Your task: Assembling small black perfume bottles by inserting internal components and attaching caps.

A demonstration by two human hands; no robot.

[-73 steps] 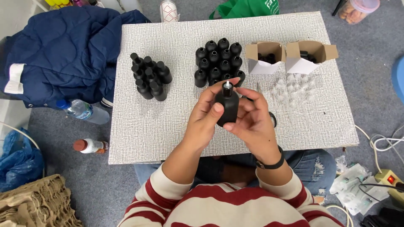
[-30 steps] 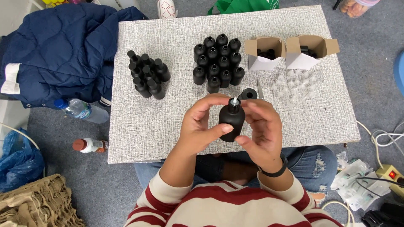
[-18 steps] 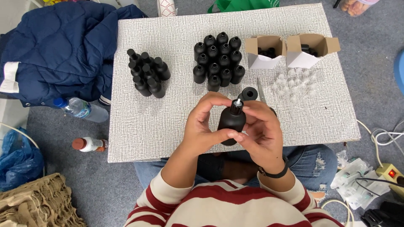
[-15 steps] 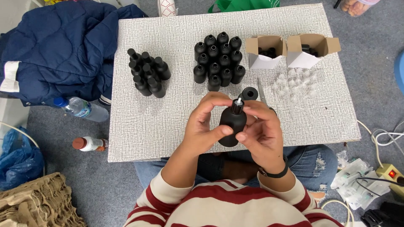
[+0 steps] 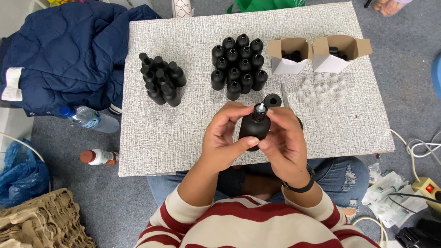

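A grey textured surface (image 5: 183,138) carries two clusters of black bottles (image 5: 238,65) and two open boxes (image 5: 288,56). Above its near edge, the left hand (image 5: 223,140) wraps a black bottle (image 5: 254,129); the right hand (image 5: 285,142) pinches its neck, a small white tip (image 5: 261,106) showing.

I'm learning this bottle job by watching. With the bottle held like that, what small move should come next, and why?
Probably pick up the loose black cap and set it on the bottle. Both hands, left hand and right hand, hold the bottle upright, and a clear tip shows in its neck, uncovered. The cap lies on the table just beyond the right fingers.
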